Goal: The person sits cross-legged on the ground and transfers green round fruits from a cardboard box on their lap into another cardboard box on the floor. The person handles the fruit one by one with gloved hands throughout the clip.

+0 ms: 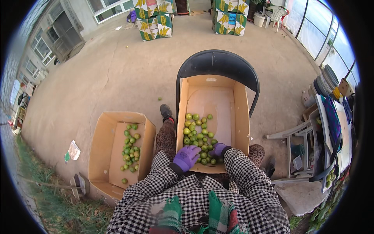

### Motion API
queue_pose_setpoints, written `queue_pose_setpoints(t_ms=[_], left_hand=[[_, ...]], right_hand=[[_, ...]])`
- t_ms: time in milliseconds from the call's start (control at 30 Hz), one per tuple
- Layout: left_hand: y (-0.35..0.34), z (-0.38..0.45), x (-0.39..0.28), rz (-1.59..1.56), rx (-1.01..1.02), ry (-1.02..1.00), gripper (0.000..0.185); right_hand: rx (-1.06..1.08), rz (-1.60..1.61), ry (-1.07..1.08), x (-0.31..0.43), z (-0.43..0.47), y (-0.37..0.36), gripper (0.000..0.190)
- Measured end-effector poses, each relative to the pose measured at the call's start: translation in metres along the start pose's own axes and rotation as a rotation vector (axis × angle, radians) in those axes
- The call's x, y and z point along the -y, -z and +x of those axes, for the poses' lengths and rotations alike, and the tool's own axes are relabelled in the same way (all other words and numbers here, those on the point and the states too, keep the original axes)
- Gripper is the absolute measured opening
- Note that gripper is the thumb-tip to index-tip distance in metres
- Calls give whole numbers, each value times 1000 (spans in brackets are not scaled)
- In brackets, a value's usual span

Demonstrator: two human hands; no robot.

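Observation:
Both hands wear purple gloves with dark cuffs and reach into the near end of an open cardboard box in front of me. Several round green and yellowish fruits lie loose in its near half. My left hand is at the left wall, its fingers over the fruits. My right hand is among the fruits on the right, with its fingertips partly hidden. Whether either hand grips a fruit cannot be seen. A second cardboard box stands on the ground to my left, with more green fruits inside.
The front box rests against a black chair's backrest. At right are a metal-framed chair and stacked buckets. Banana cartons and more cartons stand ahead on the concrete floor. One stray fruit lies there.

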State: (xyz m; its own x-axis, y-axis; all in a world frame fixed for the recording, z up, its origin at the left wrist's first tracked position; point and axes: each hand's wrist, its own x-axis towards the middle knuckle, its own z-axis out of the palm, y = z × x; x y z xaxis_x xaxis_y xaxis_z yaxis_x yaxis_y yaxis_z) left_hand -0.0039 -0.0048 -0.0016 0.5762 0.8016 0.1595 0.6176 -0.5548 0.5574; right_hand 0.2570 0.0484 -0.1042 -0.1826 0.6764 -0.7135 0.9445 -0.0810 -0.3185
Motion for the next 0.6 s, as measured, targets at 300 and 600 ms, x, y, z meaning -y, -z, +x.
queue_pose_setpoints(t_ms=[300,600], left_hand=[[4,1,-4,25,28,23,31],[3,1,-2,48,42,18,31]], right_hand=[[9,-19,105,-3,-14,8,64],[197,53,34,12,-29,24,71]])
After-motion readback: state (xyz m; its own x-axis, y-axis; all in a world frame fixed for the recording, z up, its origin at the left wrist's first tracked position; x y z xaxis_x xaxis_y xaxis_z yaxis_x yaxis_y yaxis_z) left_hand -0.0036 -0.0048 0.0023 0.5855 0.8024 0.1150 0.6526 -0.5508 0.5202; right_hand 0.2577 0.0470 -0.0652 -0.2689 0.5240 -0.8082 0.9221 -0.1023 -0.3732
